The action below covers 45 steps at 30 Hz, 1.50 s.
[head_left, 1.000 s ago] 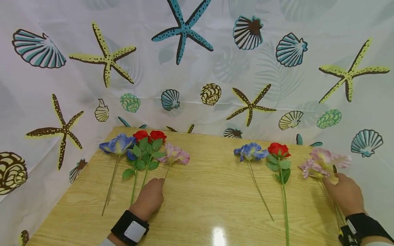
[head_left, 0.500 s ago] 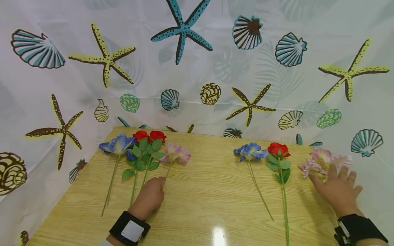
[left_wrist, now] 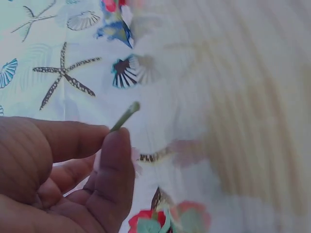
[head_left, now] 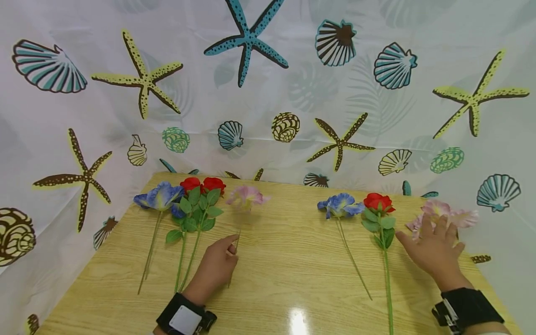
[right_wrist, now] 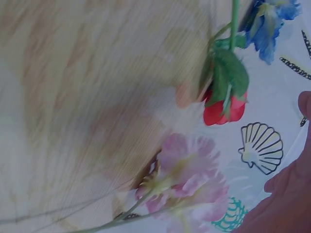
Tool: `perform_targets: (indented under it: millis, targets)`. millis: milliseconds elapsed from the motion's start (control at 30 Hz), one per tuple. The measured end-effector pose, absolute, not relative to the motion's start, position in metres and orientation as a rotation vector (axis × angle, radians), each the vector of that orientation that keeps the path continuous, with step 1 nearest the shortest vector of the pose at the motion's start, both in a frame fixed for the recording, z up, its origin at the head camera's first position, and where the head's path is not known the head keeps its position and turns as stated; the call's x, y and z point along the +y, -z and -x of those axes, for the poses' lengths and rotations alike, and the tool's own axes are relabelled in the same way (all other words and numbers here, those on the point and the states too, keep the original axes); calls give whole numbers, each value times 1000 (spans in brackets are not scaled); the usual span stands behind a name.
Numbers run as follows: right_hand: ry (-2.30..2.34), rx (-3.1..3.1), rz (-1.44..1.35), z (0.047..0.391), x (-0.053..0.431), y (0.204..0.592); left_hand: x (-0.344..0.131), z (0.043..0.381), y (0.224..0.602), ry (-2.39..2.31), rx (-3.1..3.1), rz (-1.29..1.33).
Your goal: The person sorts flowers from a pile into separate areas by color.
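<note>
My left hand (head_left: 215,263) pinches the thin stem of a pink flower (head_left: 246,197) between thumb and forefinger. In the left wrist view, a cut end of the green stem (left_wrist: 127,116) sticks out past the fingertips. Spread fingers mark my right hand (head_left: 435,249), which overlaps the pink flowers (head_left: 464,217) at the right end of the table in the head view. Seen from the right wrist, those pink flowers (right_wrist: 189,170) lie on the tabletop with their stems trailing off, and the hand (right_wrist: 286,194) is beside them.
On the wooden table (head_left: 289,260), a blue flower (head_left: 341,204) and a red rose (head_left: 378,202) lie left of my right hand. Blue flowers (head_left: 161,197) and red roses (head_left: 213,184) with green leaves lie at the left. A shell-and-starfish cloth (head_left: 268,97) hangs behind.
My right hand has let go of the pink flowers, spread its fingers and shifted left. My left hand has moved right with its pink flower, away from the roses.
</note>
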State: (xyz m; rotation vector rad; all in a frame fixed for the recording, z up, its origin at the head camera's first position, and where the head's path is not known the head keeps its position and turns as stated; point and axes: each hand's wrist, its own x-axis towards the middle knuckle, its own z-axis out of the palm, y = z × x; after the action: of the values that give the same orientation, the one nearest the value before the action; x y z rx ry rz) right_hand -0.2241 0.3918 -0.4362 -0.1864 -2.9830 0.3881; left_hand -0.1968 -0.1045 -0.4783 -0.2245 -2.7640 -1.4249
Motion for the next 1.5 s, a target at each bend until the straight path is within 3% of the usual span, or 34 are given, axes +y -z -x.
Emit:
perform_targets:
  millis: [700, 1167, 1500]
  targets:
    - [-773, -2951, -121, 237, 260, 436, -49, 193, 465, 1916, -2495, 174]
    - [-1314, -2631, -335, 211, 181, 431, -10, 177, 455, 2111, -2422, 292]
    - [-1561, -2568, -310, 197, 160, 424, -1, 167, 446, 2191, -2421, 359]
